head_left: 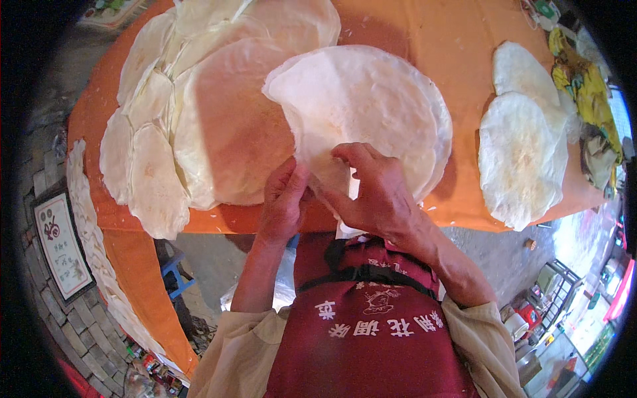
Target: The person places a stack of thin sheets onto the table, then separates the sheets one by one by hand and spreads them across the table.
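Note:
A large, thin, pale round flatbread (pixel 371 99) is in front of me, its near left edge lifted and bent. My left hand (pixel 285 196) pinches that edge between thumb and fingers. On the near part of the same sheet is my right hand (pixel 378 192), its index finger curled onto the surface and its thumb toward the left hand. The right hand's other fingers are partly hidden. Beneath and to the left lies a wide stack of flatbreads (pixel 232 132), shadowed in the middle. Smaller folded pieces (pixel 156 179) overlap along its left side.
An orange cloth (pixel 438 33) covers the table. Two more flatbreads (pixel 524 159) overlap at the right, near a yellow bundle (pixel 587 99). A row of pale sheets (pixel 99 252) lines the left edge. Below are a blue stool (pixel 176 275) and a framed sign (pixel 64 245).

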{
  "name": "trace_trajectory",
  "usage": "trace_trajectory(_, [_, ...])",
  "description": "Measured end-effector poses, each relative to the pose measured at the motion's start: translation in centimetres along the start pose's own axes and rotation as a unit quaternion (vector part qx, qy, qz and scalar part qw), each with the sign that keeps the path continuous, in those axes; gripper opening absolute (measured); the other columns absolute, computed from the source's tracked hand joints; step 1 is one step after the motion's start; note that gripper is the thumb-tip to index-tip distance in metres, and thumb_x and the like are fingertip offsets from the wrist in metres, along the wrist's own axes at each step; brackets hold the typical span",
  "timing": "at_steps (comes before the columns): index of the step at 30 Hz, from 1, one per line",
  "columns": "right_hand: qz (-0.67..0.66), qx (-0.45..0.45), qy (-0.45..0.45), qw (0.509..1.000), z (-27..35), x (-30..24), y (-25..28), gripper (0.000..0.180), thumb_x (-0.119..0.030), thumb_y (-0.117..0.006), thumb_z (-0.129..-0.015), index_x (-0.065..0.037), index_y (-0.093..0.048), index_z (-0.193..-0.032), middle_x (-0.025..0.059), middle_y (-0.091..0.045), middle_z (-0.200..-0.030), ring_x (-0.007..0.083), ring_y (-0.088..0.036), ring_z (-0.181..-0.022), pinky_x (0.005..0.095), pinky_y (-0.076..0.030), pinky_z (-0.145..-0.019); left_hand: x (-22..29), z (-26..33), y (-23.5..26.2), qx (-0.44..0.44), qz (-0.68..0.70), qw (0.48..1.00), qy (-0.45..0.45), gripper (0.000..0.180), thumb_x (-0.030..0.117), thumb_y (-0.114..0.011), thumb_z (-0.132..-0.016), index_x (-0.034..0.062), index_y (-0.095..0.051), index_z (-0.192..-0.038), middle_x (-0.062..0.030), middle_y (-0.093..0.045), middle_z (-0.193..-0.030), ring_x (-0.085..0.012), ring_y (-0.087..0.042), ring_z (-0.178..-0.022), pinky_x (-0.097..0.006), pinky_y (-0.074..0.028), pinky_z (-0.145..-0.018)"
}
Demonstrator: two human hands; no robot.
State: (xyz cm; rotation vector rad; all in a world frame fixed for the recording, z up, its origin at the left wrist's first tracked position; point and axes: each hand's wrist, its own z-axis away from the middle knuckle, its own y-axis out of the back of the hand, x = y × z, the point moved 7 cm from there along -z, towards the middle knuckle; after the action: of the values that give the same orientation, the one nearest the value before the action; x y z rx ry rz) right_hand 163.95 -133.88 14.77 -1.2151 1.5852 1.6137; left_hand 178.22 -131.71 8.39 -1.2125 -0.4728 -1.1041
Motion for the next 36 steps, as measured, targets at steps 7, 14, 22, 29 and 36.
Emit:
trace_trajectory(7, [0.06, -0.016, 0.083, 0.995, 0.9, 0.8, 1.7, 0.017, -0.015, -0.064, -0.078, -0.001, -0.056, -0.085, 0.0179, -0.059, -0.07, 0.0373, -0.061, -0.063, 0.0438, -0.05, -0.056, -0.6, -0.7, -2.4, 0.081, -0.101, 0.991, -0.037, 0.02, 0.016, -0.052, -0.095, 0.0017, -0.059, -0.107, 0.0003, -0.061, -0.095, -0.0058, -0.056, -0.084, -0.022, -0.048, -0.073])
trace_trajectory(14, [0.046, -0.034, 0.103, 0.993, 1.5, 1.5, 2.8, 0.016, -0.017, -0.064, -0.08, -0.003, -0.06, -0.084, 0.0155, -0.06, -0.068, 0.0359, -0.06, -0.062, 0.0425, -0.048, -0.055, -0.7, -0.4, -2.9, 0.136, -0.184, 0.97, -0.077, 0.015, 0.016, -0.058, -0.092, 0.0042, -0.061, -0.083, 0.0044, -0.058, -0.078, -0.0024, -0.051, -0.073, -0.02, -0.044, -0.066])
trace_trajectory(22, [-0.091, -0.028, -0.009, 0.995, 1.0, 4.9, 3.9, 0.013, -0.014, -0.064, -0.081, -0.002, -0.062, -0.076, 0.0187, -0.06, -0.068, 0.0316, -0.061, -0.061, 0.0402, -0.047, -0.056, -1.9, -0.1, -1.8, 0.149, -0.284, 0.941, -0.103, 0.017, 0.019, -0.059, -0.091, 0.005, -0.063, -0.082, 0.005, -0.057, -0.076, -0.0021, -0.048, -0.072, -0.02, -0.042, -0.063])
trace_trajectory(29, [-0.25, 0.132, -0.242, 0.928, 1.7, 16.3, 11.7, 0.024, -0.021, -0.052, -0.091, 0.001, -0.059, -0.087, 0.004, -0.058, -0.071, 0.0119, -0.057, -0.058, 0.0264, -0.047, -0.047, -1.5, 1.8, 2.8, 0.226, 0.049, 0.971, -0.067, 0.035, 0.016, -0.055, -0.089, 0.0066, -0.051, -0.123, -0.0077, -0.059, -0.116, -0.0211, -0.059, -0.103, -0.036, -0.051, -0.084])
trace_trajectory(36, [-0.298, 0.088, -0.194, 0.931, 0.6, 12.0, 11.2, 0.019, -0.021, -0.056, -0.09, -0.004, -0.059, -0.082, -0.0021, -0.052, -0.07, 0.0068, -0.048, -0.058, 0.0228, -0.039, -0.05, -4.1, 1.5, 4.3, 0.225, -0.02, 0.973, -0.05, 0.057, 0.011, -0.058, -0.084, 0.0042, -0.036, -0.136, -0.009, -0.053, -0.123, -0.0254, -0.054, -0.111, -0.041, -0.047, -0.093])
